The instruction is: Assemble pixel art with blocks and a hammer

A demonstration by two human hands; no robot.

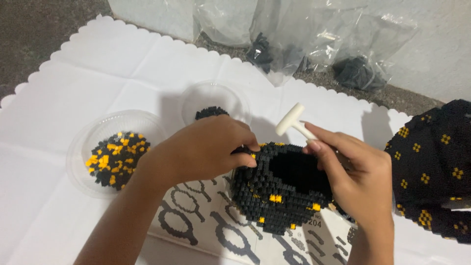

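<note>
A hollow black model (pixel 279 194) built of tiny bricks, with a few yellow ones, stands on a printed instruction sheet (pixel 216 230). My left hand (pixel 201 147) rests on the model's left rim, fingertips pinched at its edge. My right hand (pixel 353 169) holds a small white plastic hammer (pixel 293 122) by the handle, its head raised just above the model's far rim.
A clear round bowl (pixel 81 147) of black and yellow bricks sits at the left; a second clear bowl (pixel 230 98) with black bricks lies behind my left hand. A larger black-and-yellow built piece (pixel 436 172) is at the right. Clear plastic bags (pixel 314 39) lie at the back on a white scalloped mat (pixel 122 64).
</note>
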